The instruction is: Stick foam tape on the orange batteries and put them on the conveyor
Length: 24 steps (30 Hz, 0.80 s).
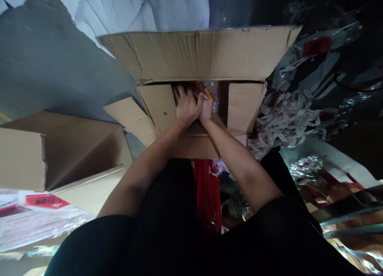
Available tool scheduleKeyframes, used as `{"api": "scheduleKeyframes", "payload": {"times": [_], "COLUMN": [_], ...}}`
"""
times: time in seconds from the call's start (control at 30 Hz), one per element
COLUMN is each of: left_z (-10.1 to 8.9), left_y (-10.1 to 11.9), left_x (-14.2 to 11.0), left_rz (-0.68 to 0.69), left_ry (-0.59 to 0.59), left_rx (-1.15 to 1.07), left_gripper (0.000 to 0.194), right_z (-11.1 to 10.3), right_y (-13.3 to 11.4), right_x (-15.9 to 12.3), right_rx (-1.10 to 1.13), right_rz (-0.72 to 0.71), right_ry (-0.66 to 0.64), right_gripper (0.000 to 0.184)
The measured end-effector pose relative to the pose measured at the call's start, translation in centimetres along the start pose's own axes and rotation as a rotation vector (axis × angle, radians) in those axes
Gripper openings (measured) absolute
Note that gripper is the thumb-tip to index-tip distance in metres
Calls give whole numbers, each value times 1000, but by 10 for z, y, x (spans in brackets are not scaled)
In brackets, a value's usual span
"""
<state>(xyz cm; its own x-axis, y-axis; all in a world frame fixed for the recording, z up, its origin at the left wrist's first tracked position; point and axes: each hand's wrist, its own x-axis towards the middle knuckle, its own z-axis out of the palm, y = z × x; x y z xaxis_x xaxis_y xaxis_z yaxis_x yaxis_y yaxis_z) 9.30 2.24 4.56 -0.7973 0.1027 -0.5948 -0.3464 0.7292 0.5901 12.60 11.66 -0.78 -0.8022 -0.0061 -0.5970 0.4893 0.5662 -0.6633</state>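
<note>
An open cardboard box (155, 108) stands in front of me, its far flap (233, 54) raised and its side flaps folded over part of the opening. My left hand (188, 108) reaches into the opening by the left flap, fingers stretched and partly spread. Beside it, touching its thumb, my right hand (206, 107) also reaches in; its fingers are mostly hidden behind the left hand and in shadow. Inside the box, an orange and black item (209, 94) shows next to the hands, with clear plastic (216, 105) around it. What lies under the hands is hidden.
Another open cardboard box (83, 124) stands at the left. Shredded-looking white strips (290, 116) and clear plastic are heaped at the right. A red object (208, 192) is below the box, between my legs. White sheets (176, 8) lie on the floor beyond.
</note>
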Motion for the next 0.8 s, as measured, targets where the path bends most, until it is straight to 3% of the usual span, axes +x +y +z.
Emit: {"api": "scheduleKeyframes", "payload": {"times": [0.13,0.23,0.4,0.53,0.67,0.8], "left_z": [15,21,23,24,29,30], "left_y": [8,6,-1,-4,-6,-7], "left_x": [-12,-11,4,14,4,-13], "left_rz": [108,125,33,41,139,226], "left_ry": [-107,-122,35,61,-58,-163], "left_rx": [57,11,-102,-125,-46,59], "left_gripper": [78,74,75,61,53,49], "right_z": [-11,-14,-20,-31,-39,-47], "right_y": [15,20,20,17,6,0], "right_x": [-26,-30,-12,13,31,35], "right_rx": [100,95,-33,-123,64,75], "right_rz": [87,85,94,210,264,325], "right_ry": [126,174,276,251,164,84], "right_gripper": [51,49,46,52,62,53]}}
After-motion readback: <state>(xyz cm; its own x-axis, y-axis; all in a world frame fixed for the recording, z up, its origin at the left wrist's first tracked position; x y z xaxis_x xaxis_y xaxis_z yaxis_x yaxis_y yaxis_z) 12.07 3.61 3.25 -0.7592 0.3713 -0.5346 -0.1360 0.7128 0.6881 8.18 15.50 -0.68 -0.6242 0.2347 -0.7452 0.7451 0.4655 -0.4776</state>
